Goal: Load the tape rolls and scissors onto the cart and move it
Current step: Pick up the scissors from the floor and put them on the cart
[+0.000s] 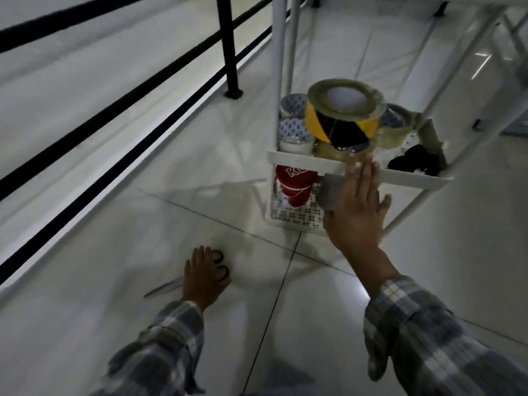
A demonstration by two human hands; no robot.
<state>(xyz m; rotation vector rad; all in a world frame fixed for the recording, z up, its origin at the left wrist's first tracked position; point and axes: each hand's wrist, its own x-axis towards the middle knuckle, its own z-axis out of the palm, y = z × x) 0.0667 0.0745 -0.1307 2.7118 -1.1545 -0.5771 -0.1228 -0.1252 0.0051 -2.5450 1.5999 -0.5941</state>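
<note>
Two hands | left hand [204, 277] fingers curled over scissors [221, 268] | right hand [357, 207] fingers flat, together

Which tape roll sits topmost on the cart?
The yellow-and-black striped tape roll, perched above the clear and blue-patterned rolls on the white cart, above the open right hand.

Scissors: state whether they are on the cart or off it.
Off. The scissors lie on the floor tiles under the left hand, apart from the cart.

We lose the middle of the scissors [220, 267] under our left hand [204, 277], so its grip stays unclear. The cart [357, 167] runs off the top edge, and beyond our right hand [358, 212] a grey roll [328, 192] hides.
</note>
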